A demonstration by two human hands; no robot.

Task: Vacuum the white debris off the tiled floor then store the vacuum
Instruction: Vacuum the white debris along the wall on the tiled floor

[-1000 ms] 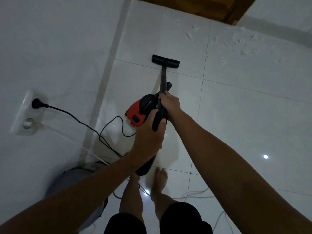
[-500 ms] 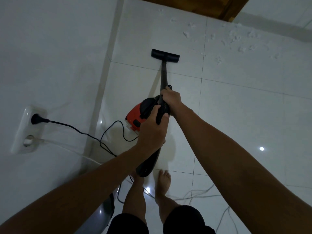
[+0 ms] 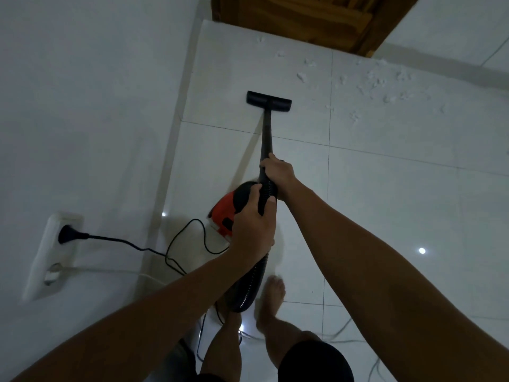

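Glossy white tiled floor wide ahead of you. White fluffy debris lies far right, near wooden door, well apart from flat black floor nozzle. Red-and-black canister vacuum beside wall. Your right hand wraps black wand; left hand curls around ribbed black hose. Risk: black power cord loops near your feet; stepping rightward could snag it, yank plug.

The floor nozzle has advanced across the grout line onto the next tile of the tiled floor, closer to the white debris; the wand now shows a longer bare stretch ahead of the right hand. The red vacuum body is now more hidden behind the left hand; the person's right foot has stepped forward; the wooden door fills more of the upper frame.
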